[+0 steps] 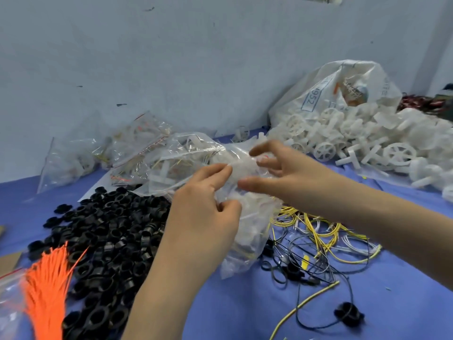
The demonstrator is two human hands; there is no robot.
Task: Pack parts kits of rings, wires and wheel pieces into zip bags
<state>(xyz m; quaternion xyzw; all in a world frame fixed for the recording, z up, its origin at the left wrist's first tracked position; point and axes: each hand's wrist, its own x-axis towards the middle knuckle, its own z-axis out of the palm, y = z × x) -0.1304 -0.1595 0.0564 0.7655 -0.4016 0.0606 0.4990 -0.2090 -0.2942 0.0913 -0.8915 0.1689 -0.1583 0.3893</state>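
- Head view showed the zip bag [245, 241] held between both hands just over the blue table cloth [220, 303], with the black rings [110, 241] on one side and the yellow wires [318, 227] on the other
- The left hand [203, 207] pinched the bag's upper part between thumb and fingers
- The right hand [282, 173] was at the bag's top end, fingers spread and bent; blur hid whether it actually gripped the film
- The bag's long axis ran far to near: top end raised at the fingertips, bottom end low toward the person; the mouth was probably the raised end
- Several filled bags [137, 153] lay behind, so part of the job looked done
- This bag held pale pieces; whether it was complete or sealed could not be told
- Big heaps of rings, wires and wheel pieces [355, 143] remained, so much packing seemed left
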